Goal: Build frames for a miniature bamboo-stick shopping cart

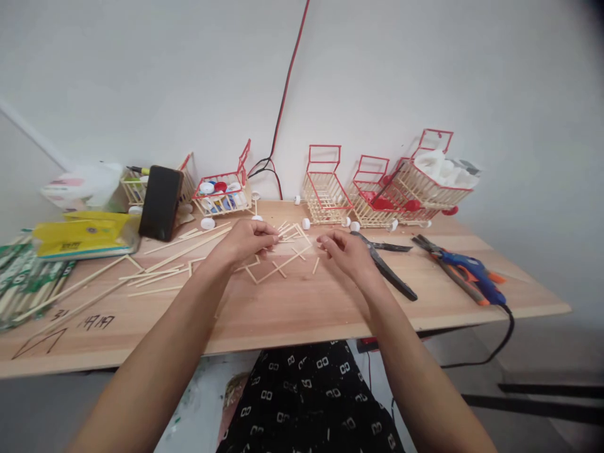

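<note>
My left hand [252, 243] is closed, thumb and forefinger pinched together just above several short wooden sticks; what it holds, if anything, is too small to make out. Beneath and beside it lies a rectangular frame of thin wooden sticks [278, 269], flat on the table. To the right of this frame hovers my right hand [348, 253], its fingers curled and the fingertips pressed together; anything between them is hidden. A short loose stick [316, 266] lies between the frame and my right hand. Part of the frame is covered by my left hand.
Small stick-built carts with red handles, among them a bare one [325, 192], line the wall. Right of my hands lie black-handled cutters [391, 270] and a blue glue gun [476, 277]. A phone [161, 202], yellow packet [89, 236] and long sticks [155, 277] are at left.
</note>
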A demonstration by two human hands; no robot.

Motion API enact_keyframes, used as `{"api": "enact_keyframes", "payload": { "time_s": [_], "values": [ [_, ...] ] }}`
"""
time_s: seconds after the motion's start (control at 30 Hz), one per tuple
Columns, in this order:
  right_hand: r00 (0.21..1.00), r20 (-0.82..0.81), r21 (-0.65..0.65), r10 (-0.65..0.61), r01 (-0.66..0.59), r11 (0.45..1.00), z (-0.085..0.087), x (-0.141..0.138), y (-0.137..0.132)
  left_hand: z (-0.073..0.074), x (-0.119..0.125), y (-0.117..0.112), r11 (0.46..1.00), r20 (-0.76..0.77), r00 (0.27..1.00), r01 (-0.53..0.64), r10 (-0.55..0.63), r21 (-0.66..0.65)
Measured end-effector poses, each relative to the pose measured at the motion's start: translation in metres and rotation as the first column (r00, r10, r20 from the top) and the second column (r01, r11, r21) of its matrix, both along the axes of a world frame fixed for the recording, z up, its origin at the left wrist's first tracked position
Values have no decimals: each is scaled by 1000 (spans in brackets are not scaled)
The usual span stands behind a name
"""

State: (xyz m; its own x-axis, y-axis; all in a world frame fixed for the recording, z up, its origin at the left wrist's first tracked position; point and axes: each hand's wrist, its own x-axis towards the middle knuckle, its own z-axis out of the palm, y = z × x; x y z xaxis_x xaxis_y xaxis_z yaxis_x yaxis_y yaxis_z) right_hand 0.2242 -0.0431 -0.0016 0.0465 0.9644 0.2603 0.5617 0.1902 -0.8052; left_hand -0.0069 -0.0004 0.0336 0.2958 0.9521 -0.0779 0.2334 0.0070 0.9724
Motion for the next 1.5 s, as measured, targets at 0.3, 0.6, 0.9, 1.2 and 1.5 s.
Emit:
{"api": "enact_keyframes", "payload": {
  "time_s": [0.3,0.6,0.9,1.2,1.5],
  "values": [
    [856,516,-38,6,16,999,8,-24,-6,-3,-7,6,998,169,985,-16,25,-56],
    [749,660,-181,61,80,980,14,-30,-2,-10,-3,11,992,197,977,-57,78,-113],
    [882,456,190,-122,37,981,16,-29,-19,-17,13,4,971,232,969,-27,84,-237],
    [738,665,174,-115,-3,985,20,-59,-10,-19,13,2,956,256,966,97,-23,-277],
    [859,493,283,-135,-12,959,13,-52,-14,-20,12,4,941,285,958,132,-39,-313]
  ]
}}
